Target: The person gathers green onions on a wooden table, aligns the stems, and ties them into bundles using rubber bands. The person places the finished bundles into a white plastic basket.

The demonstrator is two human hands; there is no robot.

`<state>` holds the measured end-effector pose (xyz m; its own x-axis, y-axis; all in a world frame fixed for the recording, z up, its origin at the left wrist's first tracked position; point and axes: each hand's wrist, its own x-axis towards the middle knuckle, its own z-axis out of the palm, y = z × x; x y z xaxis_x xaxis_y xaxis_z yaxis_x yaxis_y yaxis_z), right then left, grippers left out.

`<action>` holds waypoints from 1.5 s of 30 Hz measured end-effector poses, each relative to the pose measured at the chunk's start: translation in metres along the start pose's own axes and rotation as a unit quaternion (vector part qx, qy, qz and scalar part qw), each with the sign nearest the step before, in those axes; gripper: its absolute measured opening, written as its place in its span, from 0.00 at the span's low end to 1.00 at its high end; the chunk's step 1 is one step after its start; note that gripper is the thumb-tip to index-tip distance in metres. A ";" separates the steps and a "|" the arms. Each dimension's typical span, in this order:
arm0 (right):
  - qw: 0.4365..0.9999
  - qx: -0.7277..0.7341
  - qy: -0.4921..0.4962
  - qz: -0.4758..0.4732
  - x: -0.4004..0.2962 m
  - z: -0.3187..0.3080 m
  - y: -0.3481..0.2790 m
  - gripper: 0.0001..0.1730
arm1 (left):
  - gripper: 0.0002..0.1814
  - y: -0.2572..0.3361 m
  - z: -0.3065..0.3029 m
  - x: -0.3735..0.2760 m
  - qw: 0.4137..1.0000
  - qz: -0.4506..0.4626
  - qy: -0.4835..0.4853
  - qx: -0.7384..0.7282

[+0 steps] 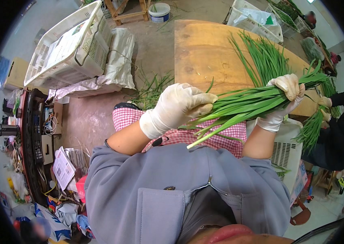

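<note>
A bunch of garlic chives (248,103) lies across the front of my body, its pale stem ends pointing down and left. My right hand (286,87), in a white glove, is closed around the leafy part. At the stem side, my gloved left hand (181,105) pinches some stalks between thumb and fingers. One short blade (210,84) sticks up beside those fingertips. Behind the bunch, a loose pile of garlic chives (265,58) rests on the wooden table (205,55). Exactly which stalks the left fingers hold is partly hidden.
To the right, a co-worker's gloved hands (325,108) hold another green bunch (310,129). A white plastic crate (95,52) stands at the left; another crate (284,143) sits by my right elbow. Loose leaves (153,91) litter the floor. A white bucket (159,13) stands beyond.
</note>
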<state>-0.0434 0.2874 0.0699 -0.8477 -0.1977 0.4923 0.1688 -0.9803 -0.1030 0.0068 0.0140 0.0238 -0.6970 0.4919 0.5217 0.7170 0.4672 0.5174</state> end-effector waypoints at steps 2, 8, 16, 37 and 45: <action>1.000 0.007 0.023 -0.004 -0.001 -0.006 -0.004 0.19 | 0.24 -0.004 -0.004 -0.001 0.995 -0.037 0.004 -0.091; 0.970 -0.079 0.224 -0.048 0.004 -0.033 -0.013 0.14 | 0.54 -0.033 -0.003 -0.015 0.742 -0.160 -0.268 -0.593; 0.872 -0.316 0.373 0.034 0.075 -0.094 0.037 0.12 | 0.38 -0.036 0.092 -0.025 0.680 -0.362 -0.321 -0.550; 0.809 -0.193 0.402 0.383 -0.129 -0.106 0.082 0.22 | 0.07 -0.048 0.141 -0.049 0.112 -0.349 -0.155 -0.917; 0.874 -0.074 0.330 0.348 -0.123 -0.119 0.106 0.22 | 0.30 -0.050 0.044 -0.037 0.659 -0.238 -0.562 -0.440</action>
<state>0.0188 0.2085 -0.1039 -0.6795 -0.6525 -0.3354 0.7337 -0.6024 -0.3145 -0.0027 0.0049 -0.0517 -0.0385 0.9081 -0.4171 -0.2093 0.4008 0.8919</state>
